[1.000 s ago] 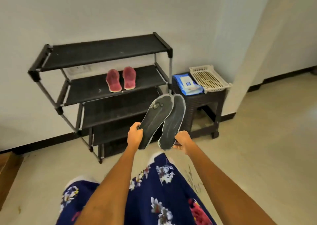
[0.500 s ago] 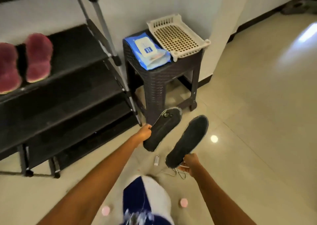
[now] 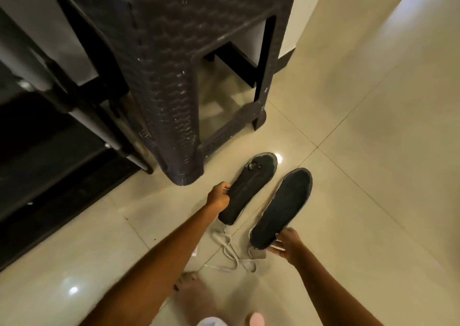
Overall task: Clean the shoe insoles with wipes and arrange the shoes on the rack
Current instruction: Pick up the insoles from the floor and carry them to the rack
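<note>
Two dark insoles hang low over the tiled floor. My left hand (image 3: pixel 219 195) grips the left insole (image 3: pixel 250 185) by its side edge near the heel; its toe end points toward the stool. My right hand (image 3: pixel 286 244) pinches the heel of the right insole (image 3: pixel 283 206), which lies parallel a little to the right. The black shoe rack (image 3: pixel 49 136) fills the left side, only its lower shelves and a post showing. The wipes and shoes are out of view.
A dark woven plastic stool (image 3: pixel 171 81) stands right behind the insoles, its near leg close to my left hand. White shoelaces (image 3: pixel 234 256) lie on the floor under my hands. My bare foot (image 3: pixel 196 293) is below. Open tiled floor (image 3: pixel 373 151) spreads to the right.
The view has dropped much closer to the floor. Both hands lowered the insoles toward the tiles in front of the stool; the basket, wipes pack and red shoes left the view.
</note>
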### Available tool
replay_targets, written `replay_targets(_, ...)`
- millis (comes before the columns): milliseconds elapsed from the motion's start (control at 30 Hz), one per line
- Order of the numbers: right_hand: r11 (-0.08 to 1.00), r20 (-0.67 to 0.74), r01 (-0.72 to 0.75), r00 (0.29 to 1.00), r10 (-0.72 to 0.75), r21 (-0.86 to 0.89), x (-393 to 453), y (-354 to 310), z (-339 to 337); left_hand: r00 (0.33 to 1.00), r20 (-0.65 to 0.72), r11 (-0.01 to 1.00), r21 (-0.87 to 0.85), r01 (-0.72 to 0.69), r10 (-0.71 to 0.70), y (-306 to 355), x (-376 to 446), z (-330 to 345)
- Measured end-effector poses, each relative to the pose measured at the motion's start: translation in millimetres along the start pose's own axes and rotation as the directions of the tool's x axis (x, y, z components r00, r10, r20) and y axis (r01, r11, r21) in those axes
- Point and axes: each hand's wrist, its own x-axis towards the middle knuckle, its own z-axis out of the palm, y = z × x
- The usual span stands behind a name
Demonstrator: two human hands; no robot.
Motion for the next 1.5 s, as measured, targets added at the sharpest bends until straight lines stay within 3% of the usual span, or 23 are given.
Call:
replay_targets(233,0.998,-0.18,0.005,0.983,-0.016,-0.059,21,10,-4,0.999,0.038,1.0,-0.006,0.009,-0.009,-2,-3,8)
replay_targets(333,0.99,-0.264,0.077,0.959,-0.107,-0.12,-6,11,-8,0.998,0.026,0.998,0.026,0.05,-0.051,4,-32,-20)
replay_targets(467,0.907,-0.069,0.275,0.948,-0.312,-0.319,-69,-7,10,0.998,0.041,0.999,0.009,0.044,-0.044,28,-94,-72)
replay_targets(600,0.75,0.21,0.496,0.868,-0.451,-0.437,-171,-46,51,0.999,-0.024,0.985,-0.17,0.036,-0.041,57,-190,-124)
replay_targets(733,0.62,0.438,0.702,0.708,-0.554,-0.35,-290,-81,101,0.987,-0.136,0.898,-0.44,0.013,-0.081,73,-284,-169)
replay_targets(900,0.503,0.562,0.83,0.542,-0.625,-0.241,-413,-85,149,0.936,-0.34,0.747,-0.645,-0.16,-0.093,80,-383,-227)
replay_targets(1000,0.389,0.613,0.886,0.457,-0.645,-0.252,-469,-87,174,0.868,-0.489,0.664,-0.676,-0.319,-0.082,71,-428,-265)
replay_targets(1067,0.325,0.632,0.916,0.398,-0.665,-0.235,-503,-94,196,0.78,-0.618,0.646,-0.635,-0.423,-0.097,62,-453,-300)
replay_targets(1167,0.229,0.643,0.957,0.288,-0.709,-0.176,-541,-107,231,0.632,-0.768,0.68,-0.515,-0.521,-0.097,53,-480,-355)
replay_targets(1233,0.089,0.633,0.977,0.194,-0.75,-0.194,-561,-117,257,0.55,-0.832,0.74,-0.418,-0.527,-0.079,43,-490,-390)
replay_targets(1300,-0.102,0.604,0.954,0.094,-0.792,-0.283,-573,-128,282,0.471,-0.877,0.843,-0.32,-0.432,-0.092,28,-492,-423)
replay_targets(1367,-0.285,0.602,0.886,-0.009,-0.798,-0.365,-579,-135,302,0.419,-0.895,0.932,-0.274,-0.236,-0.157,8,-488,-449)
replay_targets(1400,-0.33,0.61,0.859,-0.026,-0.792,-0.391,-578,-138,313,0.401,-0.895,0.954,-0.267,-0.138,-0.193,-2,-484,-461)
replay_targets(1500,-0.282,0.639,0.838,0.1,-0.762,-0.467,-570,-141,342,0.412,-0.861,0.95,-0.312,0.033,-0.297,-24,-468,-483)
